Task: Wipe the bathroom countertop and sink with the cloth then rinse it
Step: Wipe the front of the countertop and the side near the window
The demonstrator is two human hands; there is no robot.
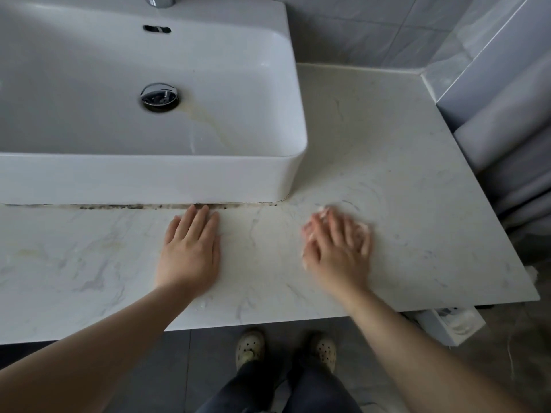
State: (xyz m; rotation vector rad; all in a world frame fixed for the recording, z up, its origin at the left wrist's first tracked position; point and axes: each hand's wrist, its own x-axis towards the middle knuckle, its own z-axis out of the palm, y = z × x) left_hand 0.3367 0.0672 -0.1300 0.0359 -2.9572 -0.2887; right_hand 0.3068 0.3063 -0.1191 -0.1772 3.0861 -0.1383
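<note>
1. The right hand (338, 248) is lying flat over the cloth (324, 210). Its grip is spread, with the fingers fanned and pressing down rather than curling round the cloth. Only pale edges of the cloth are showing past the fingertips and beside the palm. The hand is blurring, so it is probably sweeping mid-wipe.
2. The cloth is sitting on the bench (402, 174) toward the front edge, just off the front right corner of the sink (149, 180). A flat palm is likely spreading pressure broadly over the stone.
3. The left hand (190, 248) is resting palm-down on the bench with its fingers straight and close together, holding nothing. Its fingertips are reaching the dark grimy seam (119, 206) at the foot of the sink — most likely bracing the body while the other hand works.
4. The sink is standing on the back left part of the bench. A yellowish streak (205, 117) is running from the drain (159, 96), so the basin looks unwiped — the seam, the sink and the rinse are probably waiting.
</note>
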